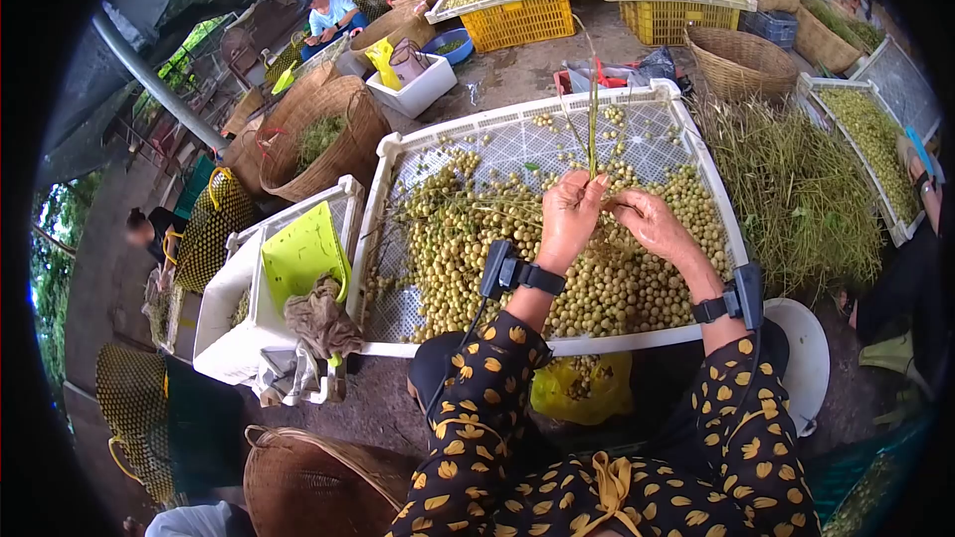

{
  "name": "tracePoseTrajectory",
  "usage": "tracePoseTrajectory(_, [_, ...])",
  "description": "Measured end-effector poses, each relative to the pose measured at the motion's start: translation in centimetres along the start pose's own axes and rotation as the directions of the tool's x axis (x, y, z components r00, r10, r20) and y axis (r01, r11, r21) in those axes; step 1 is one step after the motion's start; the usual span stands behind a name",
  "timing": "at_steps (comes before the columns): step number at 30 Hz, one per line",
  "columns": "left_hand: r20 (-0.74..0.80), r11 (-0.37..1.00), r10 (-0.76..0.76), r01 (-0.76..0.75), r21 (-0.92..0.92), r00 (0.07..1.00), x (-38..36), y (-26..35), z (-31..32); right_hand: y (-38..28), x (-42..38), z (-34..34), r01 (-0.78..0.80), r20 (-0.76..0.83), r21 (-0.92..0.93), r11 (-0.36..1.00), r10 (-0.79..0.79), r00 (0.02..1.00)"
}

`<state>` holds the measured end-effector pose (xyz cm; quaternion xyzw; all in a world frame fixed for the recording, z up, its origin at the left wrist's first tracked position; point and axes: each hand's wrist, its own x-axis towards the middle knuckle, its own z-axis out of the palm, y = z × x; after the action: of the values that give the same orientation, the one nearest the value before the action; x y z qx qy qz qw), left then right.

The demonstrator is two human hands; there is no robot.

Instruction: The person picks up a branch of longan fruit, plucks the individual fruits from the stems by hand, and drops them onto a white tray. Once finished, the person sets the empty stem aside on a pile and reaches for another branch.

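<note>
My left hand (569,217) pinches a thin green stem (593,119) that stands upright above a white perforated tray (517,124). My right hand (652,224) is beside it, fingers closed at the base of the same stem. Beneath both hands the tray holds a heap of small round yellow-green fruits (497,249), some still on twigs. Both wrists wear black bands with small devices.
A heap of stripped green stems (796,189) lies right of the tray. A white crate with a lime scoop (298,254) and a rag stands left. Woven baskets (318,139), yellow crates (517,20) and more fruit trays surround. Other people sit at the back and the edges.
</note>
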<state>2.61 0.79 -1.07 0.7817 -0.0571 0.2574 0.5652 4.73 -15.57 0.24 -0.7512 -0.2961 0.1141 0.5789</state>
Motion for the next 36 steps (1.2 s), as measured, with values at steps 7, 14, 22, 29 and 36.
tracePoseTrajectory(7, [-0.038,0.982,-0.11,0.103,-0.155,0.993,-0.2,2.5,-0.3,-0.8,-0.2,0.2,-0.047,-0.016,-0.172,0.984,0.045,0.999])
tracePoseTrajectory(14, [-0.085,0.969,-0.195,0.178,-0.171,0.977,0.1,2.5,-0.9,0.7,0.3,0.0,0.03,0.036,-0.227,0.973,-0.022,0.999])
tracePoseTrajectory(22, [-0.115,0.975,-0.168,0.147,-0.165,0.979,0.1,0.8,-0.9,1.3,0.1,-0.3,0.086,0.037,-0.394,0.915,-0.078,0.996])
tracePoseTrajectory(29, [-0.121,0.995,-0.053,0.063,0.078,0.991,-0.6,4.9,-2.7,0.4,0.2,0.1,0.312,-0.002,-0.567,0.762,-0.38,0.925])
tracePoseTrajectory(36, [-0.166,0.994,-0.077,0.062,-0.092,0.983,-3.8,5.7,-4.2,1.2,0.0,1.8,0.303,0.022,-0.573,0.761,-0.356,0.934])
